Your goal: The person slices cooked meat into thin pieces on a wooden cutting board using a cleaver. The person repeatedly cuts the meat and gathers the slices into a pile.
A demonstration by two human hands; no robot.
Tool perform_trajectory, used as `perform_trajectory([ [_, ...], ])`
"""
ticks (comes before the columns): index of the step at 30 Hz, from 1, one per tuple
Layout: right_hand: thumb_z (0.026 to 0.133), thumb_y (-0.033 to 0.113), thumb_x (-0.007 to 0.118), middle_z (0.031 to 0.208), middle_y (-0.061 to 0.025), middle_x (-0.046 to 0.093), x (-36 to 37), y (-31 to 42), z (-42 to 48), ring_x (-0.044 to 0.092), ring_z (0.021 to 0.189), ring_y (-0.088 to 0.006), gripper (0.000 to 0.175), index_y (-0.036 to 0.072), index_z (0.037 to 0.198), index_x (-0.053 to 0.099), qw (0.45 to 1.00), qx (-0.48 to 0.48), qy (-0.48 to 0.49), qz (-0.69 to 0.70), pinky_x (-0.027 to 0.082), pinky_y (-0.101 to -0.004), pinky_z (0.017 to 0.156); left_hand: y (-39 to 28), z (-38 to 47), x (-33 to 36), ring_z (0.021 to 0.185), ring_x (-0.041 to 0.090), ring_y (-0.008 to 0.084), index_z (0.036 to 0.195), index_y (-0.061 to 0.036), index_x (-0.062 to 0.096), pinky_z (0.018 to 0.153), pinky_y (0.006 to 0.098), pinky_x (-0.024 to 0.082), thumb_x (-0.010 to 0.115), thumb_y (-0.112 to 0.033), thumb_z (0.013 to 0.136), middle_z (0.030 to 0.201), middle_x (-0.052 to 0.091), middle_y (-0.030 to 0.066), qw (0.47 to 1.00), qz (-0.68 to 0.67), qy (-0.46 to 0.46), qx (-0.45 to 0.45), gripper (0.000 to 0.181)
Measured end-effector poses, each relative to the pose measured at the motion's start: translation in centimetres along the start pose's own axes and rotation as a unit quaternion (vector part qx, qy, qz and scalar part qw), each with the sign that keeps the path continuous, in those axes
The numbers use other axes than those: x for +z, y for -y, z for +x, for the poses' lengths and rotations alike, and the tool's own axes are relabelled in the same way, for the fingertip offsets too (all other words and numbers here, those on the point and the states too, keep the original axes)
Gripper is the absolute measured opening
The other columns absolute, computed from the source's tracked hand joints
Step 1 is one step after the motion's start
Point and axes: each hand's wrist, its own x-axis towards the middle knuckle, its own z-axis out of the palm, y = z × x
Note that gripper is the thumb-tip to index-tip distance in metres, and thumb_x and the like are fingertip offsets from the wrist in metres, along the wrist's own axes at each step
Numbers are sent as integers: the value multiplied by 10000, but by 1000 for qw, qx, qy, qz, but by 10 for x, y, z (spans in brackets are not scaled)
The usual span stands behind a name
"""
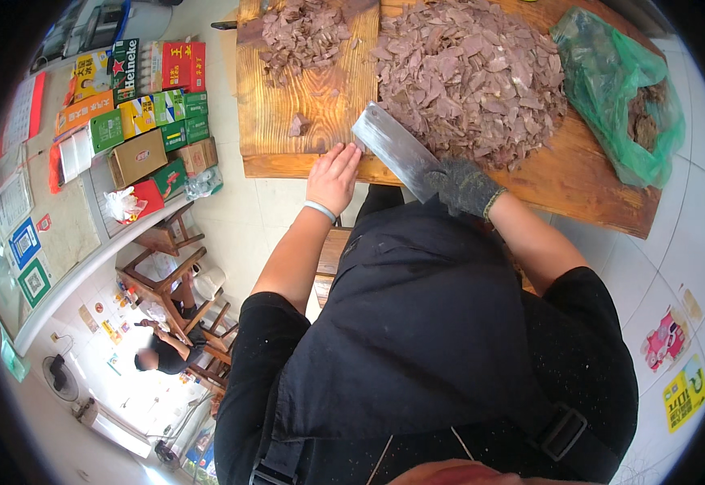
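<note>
My right hand (pixel 464 187), in a dark knitted glove, grips a cleaver (pixel 396 145) whose broad steel blade points up and left over the board's near edge. My bare left hand (pixel 334 173) rests its fingers on the edge of the wooden cutting board (pixel 304 142), close to the blade. On that board lie a small chunk of brownish meat (pixel 298 125) and, farther up, a pile of sliced meat (pixel 304 36). A much larger heap of meat slices (pixel 467 79) covers the wooden table to the right. What the left fingertips touch besides the board is unclear.
A green plastic bag (pixel 622 91) with dark meat pieces lies at the table's right end. A dark handle (pixel 224 25) sticks out at the board's left edge. Left stands a counter (pixel 64 236) with stacked boxes. Below it, a person (pixel 167 351) sits among wooden chairs and a table.
</note>
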Motion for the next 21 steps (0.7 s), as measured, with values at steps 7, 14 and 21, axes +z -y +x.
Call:
perform_trajectory([
  [7,956,268,639,884,-197,672,20,-26,11,686,655,-320,298,16,1115,654,996,-57,17,73,560,-420,631,10,2,-7,1353,514,264,1382,-139,620,1053,434,444,726,-193,866,1457,575,20,998,-9,57,21,529],
  [14,1007,277,581,933,-179,662,-5,1,10,692,591,-286,343,-4,1197,637,902,262,119,322,571,-395,600,3,5,-15,1390,478,277,1414,-135,590,1083,464,406,720,-196,870,1481,555,32,997,-16,75,0,563],
  [21,1023,350,555,706,-159,666,-11,13,12,668,521,-251,476,-106,1151,601,909,263,91,308,529,-390,495,-2,9,-22,1421,443,275,1423,-118,578,1106,464,384,700,-227,887,1501,535,43,993,1,115,-10,561],
])
